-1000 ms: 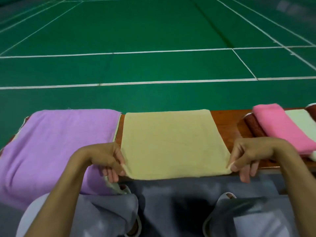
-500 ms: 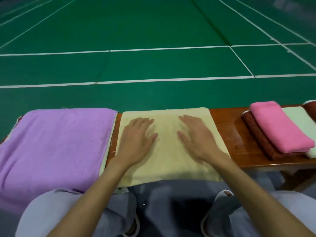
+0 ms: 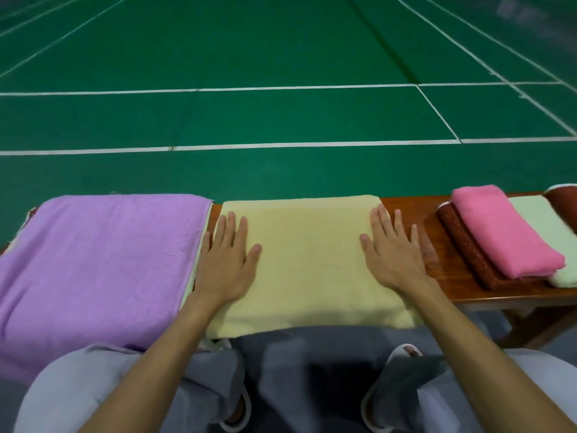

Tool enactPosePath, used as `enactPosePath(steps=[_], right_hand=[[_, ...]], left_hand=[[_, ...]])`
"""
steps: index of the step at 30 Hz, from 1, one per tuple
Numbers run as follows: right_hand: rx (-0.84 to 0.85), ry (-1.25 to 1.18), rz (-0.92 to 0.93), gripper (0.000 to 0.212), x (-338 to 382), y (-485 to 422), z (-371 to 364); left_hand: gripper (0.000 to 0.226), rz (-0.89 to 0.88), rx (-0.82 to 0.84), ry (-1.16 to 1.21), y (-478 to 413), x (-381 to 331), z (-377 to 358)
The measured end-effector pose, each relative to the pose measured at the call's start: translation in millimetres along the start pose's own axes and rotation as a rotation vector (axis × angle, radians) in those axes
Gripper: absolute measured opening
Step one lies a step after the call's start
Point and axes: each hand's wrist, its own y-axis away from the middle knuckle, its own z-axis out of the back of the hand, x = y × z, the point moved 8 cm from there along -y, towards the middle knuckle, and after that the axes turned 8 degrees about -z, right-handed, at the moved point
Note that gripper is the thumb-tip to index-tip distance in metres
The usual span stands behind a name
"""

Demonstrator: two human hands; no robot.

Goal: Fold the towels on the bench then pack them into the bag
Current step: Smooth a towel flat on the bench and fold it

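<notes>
yellow towel (image 3: 312,260) lies folded flat mid-counter (image 3: 446,276). our left hand (image 3: 228,260) and right hand (image 3: 393,260) press its sides, fingers (image 3: 242,228) straight, spread. we count one purple towel (image 3: 103,260) left; three right: brown towel (image 3: 462,242), pink towel (image 3: 505,232), pale green towel (image 3: 534,214).

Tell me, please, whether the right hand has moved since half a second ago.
Yes: the right hand slid rightward, from the yellow towel's middle to its right edge, its outer fingers now over the bench.

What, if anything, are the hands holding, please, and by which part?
Nothing is held: the left hand and right hand rest flat at the sides of the yellow towel.
</notes>
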Motion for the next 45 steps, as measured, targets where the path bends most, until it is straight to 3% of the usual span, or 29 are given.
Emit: enactPosePath(steps=[4, 7, 11, 14, 17, 20, 22, 24, 26, 28, 31, 33, 37, 41, 45], right_hand=[[-0.016, -0.023, 0.01, 0.067, 4, 3, 2], [-0.11, -0.102, 0.009, 0.059, 3, 5, 15], [-0.32, -0.372, -0.16, 0.049, -8, 11, 39], [-0.225, -0.48, -0.37, 0.043, -25, 6, 38], [-0.127, -0.462, -0.383, 0.017, -22, 5, 37], [-0.112, -0.419, -0.334, 0.013, -16, 3, 41], [-0.055, -0.501, -0.286, 0.009, -18, -1, 42], [0.038, -0.763, -0.249, 0.017, -26, -6, 41], [0.179, -1.124, -0.173, 0.049, -25, -3, 42], [0.282, -1.32, -0.029, 0.077, -21, 0, 50], [0.358, -1.36, 0.132, 0.066, -14, 10, 71], [0.374, -1.3, 0.158, 0.051, -16, 14, 80], [0.193, -0.981, 0.175, 0.036, -29, 13, 97], [0.017, -0.787, 0.192, 0.029, -31, 12, 114], [-0.275, -0.646, 0.131, 0.022, -35, 10, 149]], left_hand=[[0.07, -0.021, -0.011, 0.065, 2, -4, 5], [0.05, -0.017, -0.147, 0.245, 4, -3, 21], [0.035, 0.199, -0.366, 0.323, 12, 11, 45], [0.037, 0.366, -0.302, 0.291, 9, 22, 43], [0.019, 0.38, -0.255, 0.272, 2, 23, 42], [0.031, 0.413, -0.227, 0.291, 0, 24, 42], [0.028, 0.433, -0.187, 0.339, -2, 25, 43], [0.019, 0.426, -0.171, 0.471, -3, 26, 48], [0.011, 0.449, -0.176, 0.702, -1, 27, 57], [0.023, 0.433, -0.19, 1.008, 4, 24, 67], [0.056, 0.25, -0.131, 1.254, 7, 15, 86], [0.055, 0.175, -0.079, 1.215, 11, 15, 96], [0.033, 0.168, -0.129, 0.737, 17, 29, 115], [0.022, 0.144, -0.34, 0.559, 17, 25, 135], [0.013, 0.044, -0.545, 0.469, 10, 17, 159]])
